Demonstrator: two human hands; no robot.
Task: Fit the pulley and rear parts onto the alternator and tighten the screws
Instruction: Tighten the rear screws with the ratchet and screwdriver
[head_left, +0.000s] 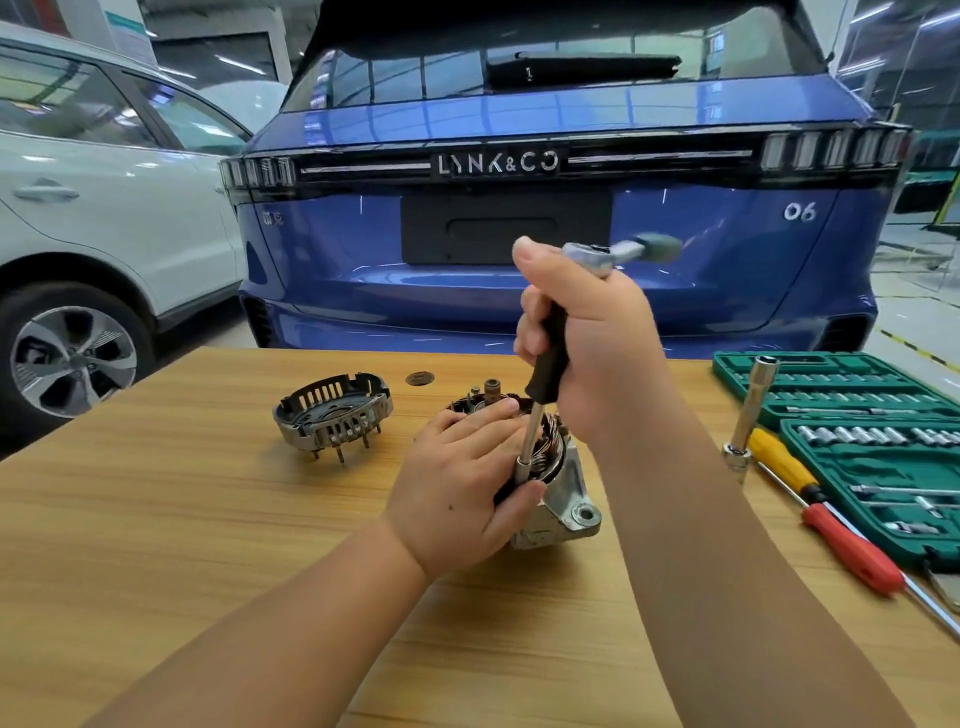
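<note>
The alternator (569, 499) stands on the wooden table (208, 519) with its copper windings showing at the top. My left hand (457, 488) grips its left side, fingers over the top and thumb at the front. My right hand (587, 338) holds the black grip of a socket extension (545, 358), whose steel shaft reaches down to the alternator's rim beside my left thumb. A ratchet head (597, 257) sits on top of the extension, its handle blurred to the right. The slotted rear housing (332, 415) lies apart on the table to the left.
A green socket set case (857, 415) lies open at the right. Beside it are a steel extension bar (750, 415), a yellow-handled (779, 460) and a red-handled screwdriver (852, 551). A small round disc (420, 378) rests near the far table edge. A blue car stands behind.
</note>
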